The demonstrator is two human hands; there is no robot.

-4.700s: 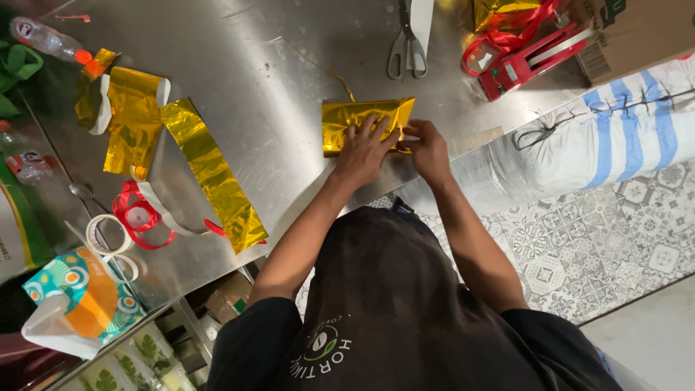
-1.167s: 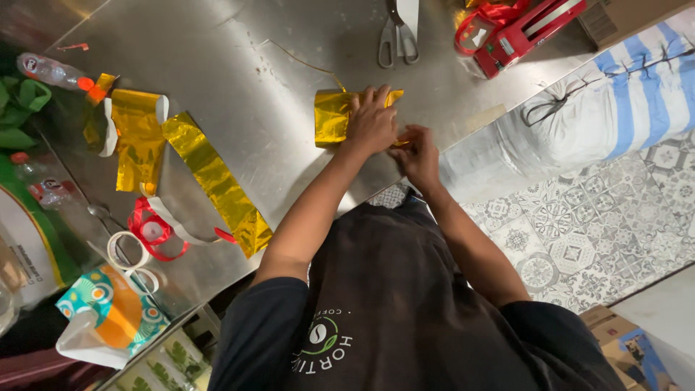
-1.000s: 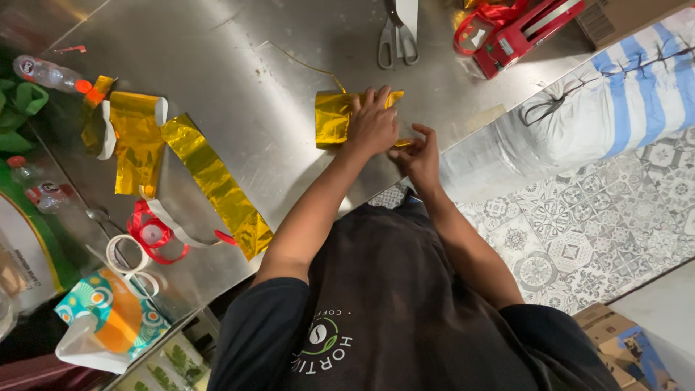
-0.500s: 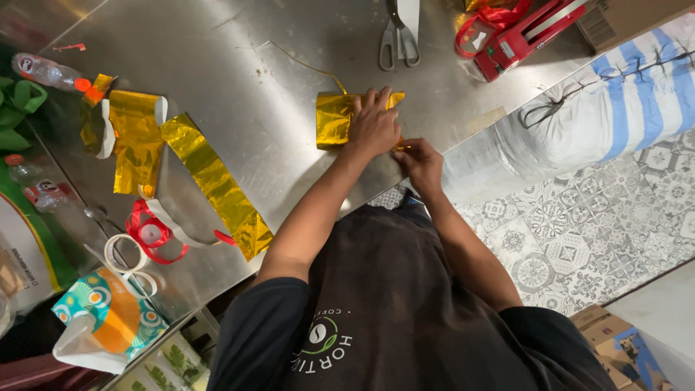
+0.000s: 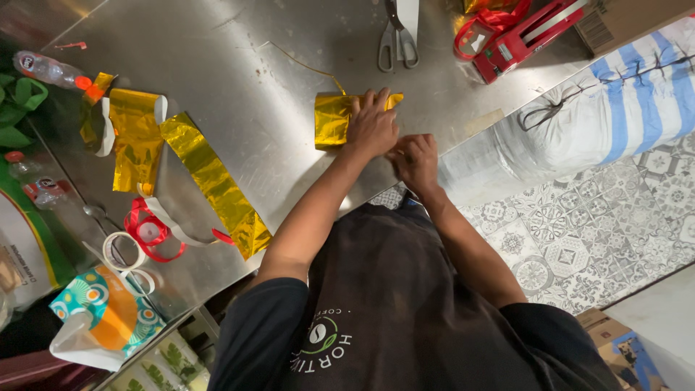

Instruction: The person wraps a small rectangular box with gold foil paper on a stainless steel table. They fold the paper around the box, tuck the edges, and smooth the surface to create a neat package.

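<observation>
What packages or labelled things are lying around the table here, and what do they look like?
Cardboard box: top right corner, brown, with a white label patch.
Plastic bottle: top left, clear, lying down, orange cap, small label.
Second bottle: left edge, clear, red label.
Patterned bag: bottom left, teal, orange and white.
Printed carton: floor, bottom right, brown and blue.

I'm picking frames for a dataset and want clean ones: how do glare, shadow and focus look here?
Head view: the steel table shows soft glare patches; the gold foil piece under the left hand and the foil strip glint brightly; the left edge is dark; hands look sharp; wide-angle bending at the borders.
</observation>
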